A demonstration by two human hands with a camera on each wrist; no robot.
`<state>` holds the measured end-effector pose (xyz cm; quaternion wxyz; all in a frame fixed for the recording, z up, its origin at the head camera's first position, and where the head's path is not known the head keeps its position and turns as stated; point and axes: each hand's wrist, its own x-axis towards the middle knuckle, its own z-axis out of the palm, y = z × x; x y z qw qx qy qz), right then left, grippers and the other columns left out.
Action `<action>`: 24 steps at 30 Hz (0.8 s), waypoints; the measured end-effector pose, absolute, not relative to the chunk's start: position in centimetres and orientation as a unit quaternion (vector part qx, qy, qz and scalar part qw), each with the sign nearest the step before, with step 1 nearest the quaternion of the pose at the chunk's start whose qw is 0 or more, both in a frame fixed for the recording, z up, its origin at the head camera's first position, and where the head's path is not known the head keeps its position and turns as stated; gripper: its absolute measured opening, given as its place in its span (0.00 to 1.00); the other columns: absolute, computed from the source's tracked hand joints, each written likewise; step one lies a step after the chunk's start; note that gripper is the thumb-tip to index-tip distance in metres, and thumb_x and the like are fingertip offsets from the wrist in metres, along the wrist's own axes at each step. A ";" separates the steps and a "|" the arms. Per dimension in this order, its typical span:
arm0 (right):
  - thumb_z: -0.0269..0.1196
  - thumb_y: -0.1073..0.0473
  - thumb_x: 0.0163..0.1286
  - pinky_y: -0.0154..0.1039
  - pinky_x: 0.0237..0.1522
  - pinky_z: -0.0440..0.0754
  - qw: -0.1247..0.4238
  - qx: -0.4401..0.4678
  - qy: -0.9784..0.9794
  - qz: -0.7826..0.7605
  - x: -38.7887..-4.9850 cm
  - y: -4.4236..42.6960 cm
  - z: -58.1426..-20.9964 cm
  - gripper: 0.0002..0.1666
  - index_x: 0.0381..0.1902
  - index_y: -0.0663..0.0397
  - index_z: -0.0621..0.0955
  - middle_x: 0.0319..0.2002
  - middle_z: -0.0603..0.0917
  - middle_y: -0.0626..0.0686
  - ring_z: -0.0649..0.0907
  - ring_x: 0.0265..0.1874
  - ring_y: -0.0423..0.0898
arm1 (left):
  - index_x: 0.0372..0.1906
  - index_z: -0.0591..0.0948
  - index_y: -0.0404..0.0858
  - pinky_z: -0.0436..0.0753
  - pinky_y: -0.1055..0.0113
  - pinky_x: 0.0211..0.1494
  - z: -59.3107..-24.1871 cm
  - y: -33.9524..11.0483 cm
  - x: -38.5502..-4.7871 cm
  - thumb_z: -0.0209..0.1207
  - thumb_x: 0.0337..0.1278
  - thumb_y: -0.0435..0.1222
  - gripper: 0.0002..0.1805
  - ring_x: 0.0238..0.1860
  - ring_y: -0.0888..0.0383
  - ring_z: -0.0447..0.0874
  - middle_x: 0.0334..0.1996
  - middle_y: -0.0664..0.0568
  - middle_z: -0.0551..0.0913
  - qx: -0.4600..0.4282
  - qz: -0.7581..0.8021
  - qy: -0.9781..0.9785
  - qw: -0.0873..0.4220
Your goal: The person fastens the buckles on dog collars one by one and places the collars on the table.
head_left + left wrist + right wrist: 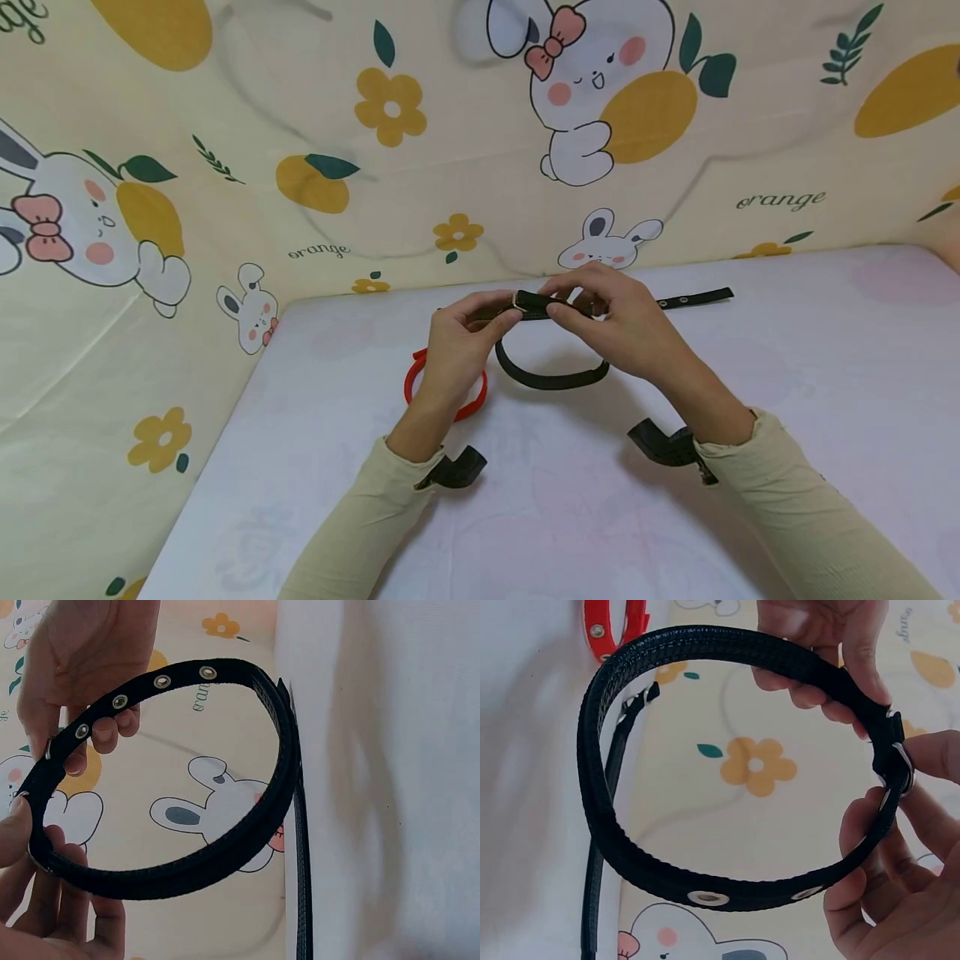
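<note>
A black collar (551, 382) with metal eyelets is held up as a closed loop between both hands, above the far part of the table. My left hand (459, 346) pinches it between thumb and fingers beside the silver buckle (904, 769). Just across the buckle, my right hand (626, 325) pinches the strap too, thumb near the metal frame. In the left wrist view several eyelets (162, 681) run along the strap past the right fingers. A second black strap (697, 298) lies flat behind the hands, partly hidden by them.
A red collar (475, 406) lies on the white-covered table (540, 517), partly behind the left hand. A patterned cloth (495, 150) with rabbits and oranges hangs at the back and left. Dark wrist devices (457, 468) stick out from both sleeves.
</note>
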<state>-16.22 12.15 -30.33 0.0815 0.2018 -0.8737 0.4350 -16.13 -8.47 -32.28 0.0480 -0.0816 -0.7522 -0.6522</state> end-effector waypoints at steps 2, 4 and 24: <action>0.64 0.51 0.70 0.38 0.36 0.73 0.079 0.203 -0.874 0.434 -16.2 12.1 -30.3 0.09 0.47 0.39 0.84 0.44 0.82 0.44 0.82 0.34 0.43 | 0.50 0.86 0.39 0.83 0.65 0.53 -32.3 -8.5 -16.1 0.68 0.57 0.34 0.15 0.44 0.56 0.87 0.46 0.46 0.89 -0.080 -0.652 -0.753 0.053; 0.64 0.52 0.69 0.39 0.36 0.74 0.075 0.202 -0.875 0.434 -16.2 12.1 -30.3 0.09 0.46 0.39 0.84 0.44 0.82 0.44 0.82 0.34 0.43 | 0.50 0.86 0.39 0.83 0.65 0.52 -32.3 -8.4 -16.1 0.68 0.57 0.33 0.14 0.44 0.56 0.87 0.46 0.46 0.89 -0.080 -0.651 -0.752 0.058; 0.67 0.47 0.67 0.40 0.37 0.73 0.077 0.197 -0.887 0.411 -16.1 11.8 -30.3 0.13 0.47 0.41 0.85 0.40 0.81 0.46 0.77 0.35 0.44 | 0.52 0.85 0.42 0.79 0.65 0.52 -32.8 -8.3 -16.1 0.66 0.61 0.37 0.14 0.47 0.57 0.82 0.45 0.50 0.82 -0.153 -0.619 -0.766 0.080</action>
